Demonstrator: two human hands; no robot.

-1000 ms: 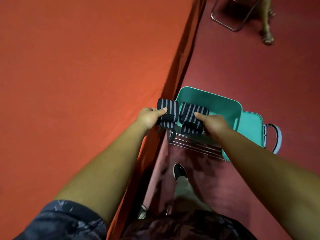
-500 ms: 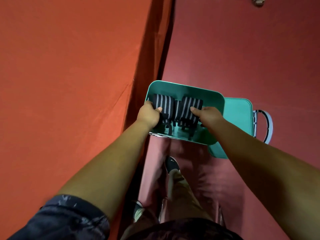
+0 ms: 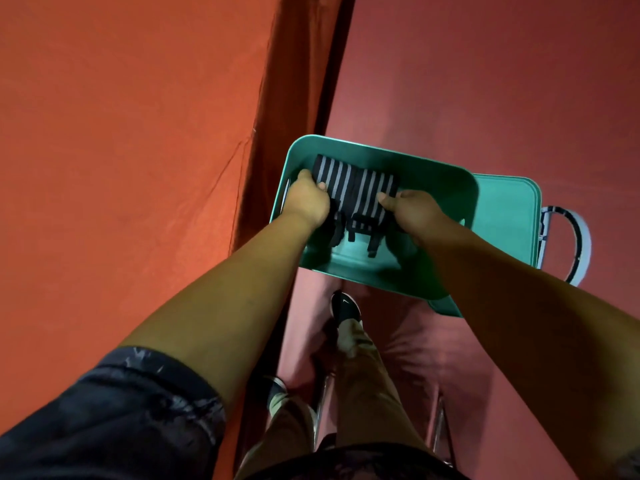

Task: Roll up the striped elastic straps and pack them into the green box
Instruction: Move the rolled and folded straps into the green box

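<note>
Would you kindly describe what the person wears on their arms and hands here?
Neither the left hand nor the right hand wears a glove, ring or watch that shows. The left arm is bare up to a short dark navy sleeve with faint pale mottling. The right arm is bare as far as the frame shows.

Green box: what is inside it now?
Left strap and right strap, rolled, side by side, held by left hand and right hand. What lies beneath them is hidden.

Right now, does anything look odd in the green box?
Black strap ends hang loose below the two striped rolls in the green box; nothing else stands out.
</note>
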